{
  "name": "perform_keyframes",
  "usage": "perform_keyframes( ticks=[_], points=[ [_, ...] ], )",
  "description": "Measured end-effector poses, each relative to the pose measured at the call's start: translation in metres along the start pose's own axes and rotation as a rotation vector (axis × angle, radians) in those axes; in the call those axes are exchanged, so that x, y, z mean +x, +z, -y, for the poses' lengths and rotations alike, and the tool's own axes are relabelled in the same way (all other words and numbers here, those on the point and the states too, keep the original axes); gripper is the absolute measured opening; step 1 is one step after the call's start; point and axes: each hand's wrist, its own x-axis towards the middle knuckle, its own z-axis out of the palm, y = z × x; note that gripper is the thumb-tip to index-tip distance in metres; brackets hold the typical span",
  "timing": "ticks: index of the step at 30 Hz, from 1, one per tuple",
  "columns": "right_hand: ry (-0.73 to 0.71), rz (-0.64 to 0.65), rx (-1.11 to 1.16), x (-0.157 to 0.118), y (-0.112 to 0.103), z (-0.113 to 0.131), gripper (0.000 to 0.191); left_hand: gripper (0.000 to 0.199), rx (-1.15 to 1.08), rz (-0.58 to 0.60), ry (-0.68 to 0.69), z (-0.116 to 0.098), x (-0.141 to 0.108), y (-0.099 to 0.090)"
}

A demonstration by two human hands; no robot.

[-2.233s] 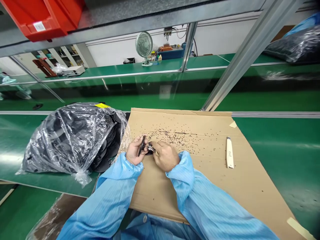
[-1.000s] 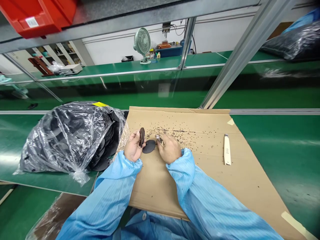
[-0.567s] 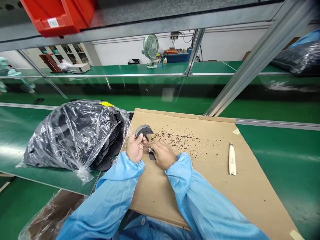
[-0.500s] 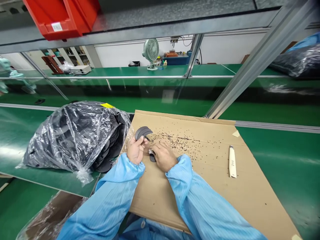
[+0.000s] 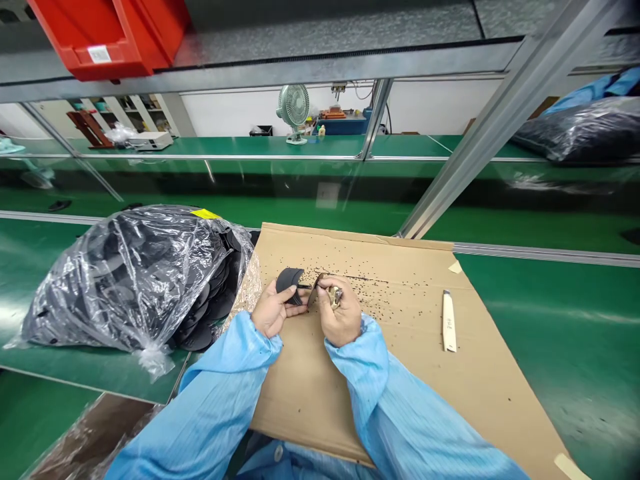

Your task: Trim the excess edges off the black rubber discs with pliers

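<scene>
My left hand (image 5: 273,309) grips black curved plastic pieces (image 5: 287,283) between thumb and fingers, held up over the cardboard sheet (image 5: 300,373). They look layered, and a small dark stub points right from them. Close on the right, my right hand (image 5: 341,317) is closed on a small tool (image 5: 336,296) with a shiny metal part; its exact kind is unclear. A thin dark blade-like part (image 5: 315,291) sticks out of this hand toward the left one. Tiny black bits (image 5: 370,288) lie scattered on the cardboard behind and right of my hands.
A clear plastic bag (image 5: 115,280) full of black curved pieces lies left on the green table. On the cardboard's right side rests a cream-handled cutter (image 5: 449,321). A metal post (image 5: 460,127) slants up at right; a red bin (image 5: 107,40) sits on the overhead shelf.
My right hand has turned upward and moved slightly right, showing the thin dark part and shiny metal. The pieces in my left hand have tilted. The whole view has shifted slightly.
</scene>
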Motion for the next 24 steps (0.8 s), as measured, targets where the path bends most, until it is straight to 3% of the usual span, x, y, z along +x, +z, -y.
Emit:
perform_keyframes(
  ticks=[5,9,14,19,24],
  points=[
    [-0.074,0.045,0.133,-0.004,0.005,0.003,0.013,0.043,-0.045,0.193,-0.137,0.0,-0.005,0.0],
    [-0.048,0.083,0.114,-0.004,0.003,0.004,0.012,0.049,-0.099,0.099,-0.014,0.002,-0.002,-0.002],
    [0.212,0.103,0.081,-0.005,0.003,-0.003,0.019,0.059,-0.053,-0.033,0.222,0.005,0.002,0.0],
    [0.302,0.056,0.009,-0.005,0.003,-0.011,0.02,0.055,0.042,0.031,0.203,0.011,0.0,0.003],
    [0.267,0.056,-0.043,-0.004,0.002,-0.011,0.019,0.056,0.07,0.036,0.21,0.014,0.0,0.003]
  ],
)
